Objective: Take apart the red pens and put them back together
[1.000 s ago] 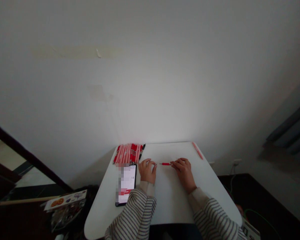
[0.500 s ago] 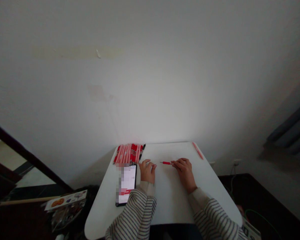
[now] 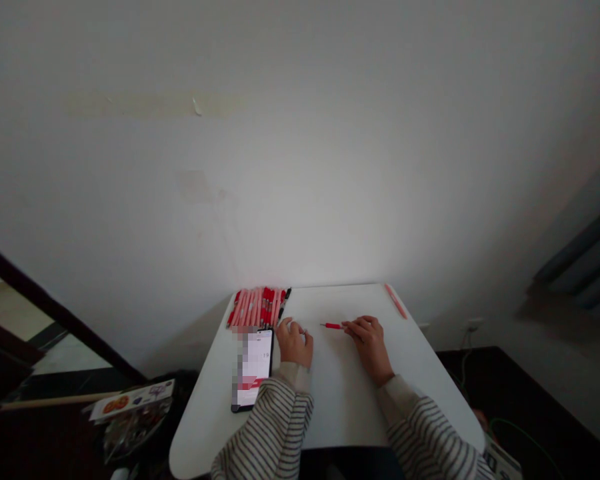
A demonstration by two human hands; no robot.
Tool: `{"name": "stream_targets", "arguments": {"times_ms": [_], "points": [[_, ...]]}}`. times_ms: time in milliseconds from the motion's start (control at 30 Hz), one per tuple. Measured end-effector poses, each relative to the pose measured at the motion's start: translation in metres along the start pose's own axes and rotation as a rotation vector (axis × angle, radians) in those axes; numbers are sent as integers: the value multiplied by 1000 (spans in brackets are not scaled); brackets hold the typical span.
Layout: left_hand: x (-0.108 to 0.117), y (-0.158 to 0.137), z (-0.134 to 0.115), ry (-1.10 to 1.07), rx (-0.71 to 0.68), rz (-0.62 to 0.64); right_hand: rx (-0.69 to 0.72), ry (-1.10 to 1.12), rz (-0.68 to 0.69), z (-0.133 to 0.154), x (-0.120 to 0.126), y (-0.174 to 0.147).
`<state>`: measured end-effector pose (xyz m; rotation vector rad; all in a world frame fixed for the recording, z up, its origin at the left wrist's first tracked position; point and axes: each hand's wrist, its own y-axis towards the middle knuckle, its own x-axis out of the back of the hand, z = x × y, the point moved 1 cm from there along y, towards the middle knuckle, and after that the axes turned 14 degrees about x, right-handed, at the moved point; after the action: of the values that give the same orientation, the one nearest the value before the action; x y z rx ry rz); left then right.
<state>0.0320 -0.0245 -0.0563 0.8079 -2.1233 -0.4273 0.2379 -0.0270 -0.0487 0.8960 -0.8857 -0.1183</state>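
Observation:
My right hand (image 3: 369, 348) is closed on a red pen (image 3: 334, 326). The pen's metal tip points left, and its rear part is hidden under my fingers. To the left, my left hand (image 3: 295, 345) rests at the table with its fingers curled in. A tiny pale bit shows near its fingertips, too small to name. Beside that hand lies a phone (image 3: 257, 363) with a lit screen, partly blurred out. Just beyond the phone, several red and pink pens (image 3: 257, 307) lie side by side, with a black pen (image 3: 285, 303) at their right end.
A single pink pen (image 3: 396, 302) lies near the far right edge of the white table (image 3: 345, 407). The wall (image 3: 330, 167) stands right behind the table. On the floor at left is a dark bin or bag (image 3: 140, 427) with packaging in it.
My left hand's fingers have curled further inward, and the small pale bit at its fingertips has shifted left. My right hand and the red pen have stayed in place.

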Motion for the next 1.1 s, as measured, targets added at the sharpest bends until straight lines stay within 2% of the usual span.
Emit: {"name": "stream_targets", "arguments": {"times_ms": [333, 667, 1100], "points": [[11, 1, -10, 108, 59, 110, -3, -9, 12, 2, 1, 1], [13, -1, -14, 234, 27, 148, -9, 13, 9, 2, 0, 1], [18, 1, -18, 244, 87, 202, -7, 2, 10, 0, -2, -1]]}}
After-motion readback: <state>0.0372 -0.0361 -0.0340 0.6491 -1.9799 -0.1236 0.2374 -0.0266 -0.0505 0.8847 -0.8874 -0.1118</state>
